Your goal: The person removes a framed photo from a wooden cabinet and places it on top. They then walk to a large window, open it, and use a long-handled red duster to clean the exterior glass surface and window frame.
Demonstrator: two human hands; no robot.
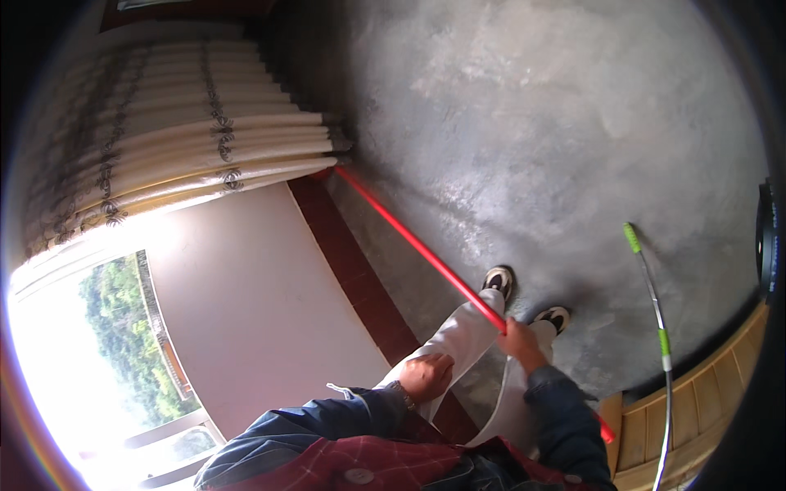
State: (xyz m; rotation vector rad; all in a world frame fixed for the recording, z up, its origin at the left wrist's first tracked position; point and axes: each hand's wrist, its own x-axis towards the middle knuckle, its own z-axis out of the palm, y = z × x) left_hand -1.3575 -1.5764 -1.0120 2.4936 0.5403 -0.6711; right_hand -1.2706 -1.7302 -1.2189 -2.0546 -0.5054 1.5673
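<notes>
My right hand (522, 347) is wrapped around a long red pole (424, 251). The pole slants across the view; its far end meets the floor by the curtain's lower edge, where whatever it carries is hidden. Its near end comes out beyond my right forearm. My left hand (425, 377) is curled into a fist above my leg, apart from the pole, with nothing visible in it. A watch or bracelet (404, 396) circles the left wrist.
A beige patterned curtain (184, 135) hangs beside a bright window (116, 344). Dark red skirting (356, 276) edges the white wall (264, 301) along the grey concrete floor (552, 123). To the right are a metal pole with green grips (652, 288) and slatted wooden furniture (688, 405).
</notes>
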